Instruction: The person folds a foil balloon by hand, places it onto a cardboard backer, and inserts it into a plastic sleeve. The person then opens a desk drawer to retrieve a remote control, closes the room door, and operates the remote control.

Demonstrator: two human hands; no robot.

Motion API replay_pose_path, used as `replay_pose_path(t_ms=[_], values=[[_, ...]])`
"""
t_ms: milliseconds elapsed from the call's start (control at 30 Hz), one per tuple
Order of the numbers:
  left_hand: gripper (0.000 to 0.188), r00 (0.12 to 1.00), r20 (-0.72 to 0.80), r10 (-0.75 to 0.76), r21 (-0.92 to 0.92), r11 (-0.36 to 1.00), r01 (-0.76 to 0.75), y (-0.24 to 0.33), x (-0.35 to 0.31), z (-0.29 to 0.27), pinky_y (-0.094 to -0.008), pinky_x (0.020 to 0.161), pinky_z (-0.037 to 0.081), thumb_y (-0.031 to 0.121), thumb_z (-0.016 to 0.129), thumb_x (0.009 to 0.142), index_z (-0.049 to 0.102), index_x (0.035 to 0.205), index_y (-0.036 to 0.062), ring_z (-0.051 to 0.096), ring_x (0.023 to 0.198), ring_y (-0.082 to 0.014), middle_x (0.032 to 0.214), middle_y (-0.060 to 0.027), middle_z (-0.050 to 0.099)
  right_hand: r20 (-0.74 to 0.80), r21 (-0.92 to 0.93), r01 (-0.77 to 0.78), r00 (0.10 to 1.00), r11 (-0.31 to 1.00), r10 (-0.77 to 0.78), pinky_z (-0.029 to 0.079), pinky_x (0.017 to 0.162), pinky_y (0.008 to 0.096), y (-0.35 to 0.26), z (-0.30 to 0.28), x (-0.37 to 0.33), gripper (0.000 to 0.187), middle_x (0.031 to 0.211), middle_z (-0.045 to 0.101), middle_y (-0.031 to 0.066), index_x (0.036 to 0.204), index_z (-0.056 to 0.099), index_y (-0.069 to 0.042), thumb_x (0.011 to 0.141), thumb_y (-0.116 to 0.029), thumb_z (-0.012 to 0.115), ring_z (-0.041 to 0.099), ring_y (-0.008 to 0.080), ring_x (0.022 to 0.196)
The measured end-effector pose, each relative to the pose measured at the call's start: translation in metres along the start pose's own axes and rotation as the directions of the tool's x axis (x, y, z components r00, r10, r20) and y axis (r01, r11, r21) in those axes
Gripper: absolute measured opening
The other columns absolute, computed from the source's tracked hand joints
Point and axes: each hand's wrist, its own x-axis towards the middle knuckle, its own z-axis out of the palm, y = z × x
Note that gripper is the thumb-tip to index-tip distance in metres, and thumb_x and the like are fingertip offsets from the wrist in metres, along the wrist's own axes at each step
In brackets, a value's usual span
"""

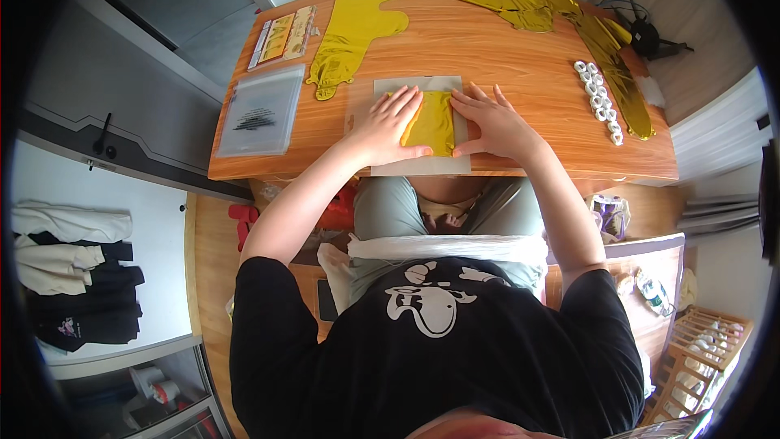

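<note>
Wood-grain orange tabletop [520, 57] fills the upper view; person seated at its near edge. Left hand [390, 126] lies palm down, fingers spread flat, pressing the left half of a folded gold foil balloon [432, 122]. Right hand [491, 122] lies likewise flat, fingers extended, on the balloon's right edge. Neither hand is clenched; both lie open and press rather than grasp. The balloon is shiny, crinkled and roughly rectangular as folded, and rests on a pale grey rectangular card [422, 164] at the near table edge, between the hands.

Farther back: a flat, deflated gold foil balloon [353, 32] with rounded lobes, at left; a crumpled gold foil heap [524, 6] trailing into a long strip at right; a row of small white rings [600, 102] beside that strip. A clear plastic bag [262, 110] and narrow printed packets [283, 36] lie at far left.
</note>
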Motion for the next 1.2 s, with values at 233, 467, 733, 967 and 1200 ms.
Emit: replay_pose_path(t_ms=[233, 467, 733, 967, 1200], values=[[0.112, 1.0, 0.022, -0.005, 0.036, 0.999, 0.004, 0.002, -0.005, -0.004, -0.0507, 0.126, 0.016, 0.076, 0.055, 0.088, 0.014, 0.161, 0.0014, 0.013, 0.157, -0.0331, 0.168, -0.0198, 0.016, -0.041, 0.043, 0.082, 0.996, 0.996, -0.08, 0.012, 0.126, 0.0544, -0.012, 0.014, 0.014, 0.105, 0.162, 0.039, 0.0067, 0.153, 0.044, -0.008, 0.07, -0.06, 0.08, 0.023, 0.03, 0.155], [0.111, 1.0, -0.015, 0.011, 0.041, 0.999, -0.01, 0.002, -0.011, -0.003, -0.0504, 0.126, 0.018, 0.077, 0.054, 0.088, 0.018, 0.161, 0.0005, 0.017, 0.156, -0.0338, 0.167, -0.0208, 0.02, -0.103, 0.058, 0.106, 0.99, 0.993, -0.099, 0.014, 0.125, 0.0566, -0.022, 0.014, 0.013, 0.099, 0.157, 0.046, 0.0078, 0.149, 0.05, -0.008, 0.071, -0.06, 0.08, 0.028, 0.0327, 0.153], [0.11, 0.999, -0.027, 0.024, 0.014, 1.0, -0.024, 0.007, -0.01, -0.008, -0.05, 0.126, 0.018, 0.075, 0.056, 0.088, 0.021, 0.159, -0.0012, 0.019, 0.155, -0.0355, 0.166, -0.0222, 0.022, -0.139, -0.012, 0.175, 0.975, 0.984, -0.175, 0.012, 0.124, 0.0606, -0.026, 0.028, 0.011, 0.074, 0.156, 0.047, 0.0064, 0.148, 0.052, -0.009, 0.097, -0.064, 0.048, 0.031, 0.0344, 0.151], [0.109, 0.999, -0.037, 0.017, 0.032, 0.999, -0.016, 0.002, -0.012, -0.008, -0.049, 0.126, 0.02, 0.073, 0.057, 0.088, 0.021, 0.159, -0.0012, 0.021, 0.155, -0.0349, 0.165, -0.0219, 0.025, -0.225, -0.006, 0.195, 0.955, 0.981, -0.191, 0.019, 0.122, 0.0624, -0.029, 0.03, 0.013, 0.07, 0.152, 0.052, 0.0086, 0.144, 0.056, -0.009, 0.099, -0.062, 0.047, 0.035, 0.0334, 0.149], [0.107, 0.995, 0.074, 0.062, 0.029, 0.997, -0.065, 0.012, -0.002, -0.013, -0.0497, 0.125, 0.022, 0.069, 0.065, 0.084, 0.028, 0.158, 0.0022, 0.022, 0.155, -0.0334, 0.166, -0.0192, 0.026, -0.313, 0.001, 0.165, 0.937, 0.986, -0.156, 0.026, 0.121, 0.0597, -0.022, 0.009, -0.024, 0.037, 0.125, 0.071, 0.0069, 0.119, 0.072, -0.012, 0.094, -0.04, 0.068, 0.051, 0.0321, 0.138]])
